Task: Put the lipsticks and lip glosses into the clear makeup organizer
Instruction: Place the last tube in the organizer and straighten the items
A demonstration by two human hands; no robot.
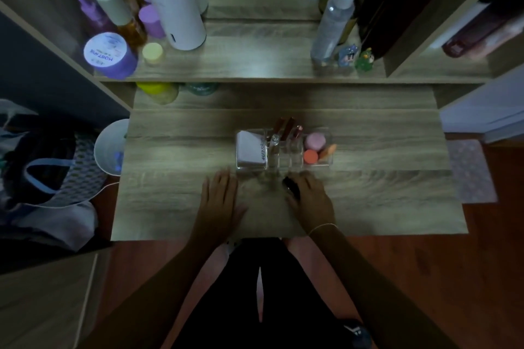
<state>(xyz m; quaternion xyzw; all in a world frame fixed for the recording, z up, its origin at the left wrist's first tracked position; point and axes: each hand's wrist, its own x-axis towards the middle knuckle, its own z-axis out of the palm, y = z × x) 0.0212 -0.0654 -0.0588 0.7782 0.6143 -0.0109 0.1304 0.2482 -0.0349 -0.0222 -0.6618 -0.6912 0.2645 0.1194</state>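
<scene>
The clear makeup organizer [283,149] stands upright on the wooden tabletop [175,150], near its middle. Its left compartment holds a white packet [251,150]; its middle slots hold a few lipsticks [285,126] with reddish and pink caps standing upright, and a clear tube; its right compartment holds a pink puff [315,141], an orange round lid and an orange piece.

Just in front of the organizer, the right hand [310,198] lies over a dark lipstick [292,188] that rests on the tabletop; the fingers are curled around it, though the dim light hides how firmly they close. A thin bracelet circles that wrist. The left hand [219,195] lies flat on the tabletop in front of the organizer's left corner, palm down, fingers straight and slightly apart, holding nothing.

Behind the organizer, a raised shelf [255,65] carries a white cylinder [173,3], purple jars and bottles to the left, and a clear spray bottle [336,17] with small figurines to the right.
</scene>
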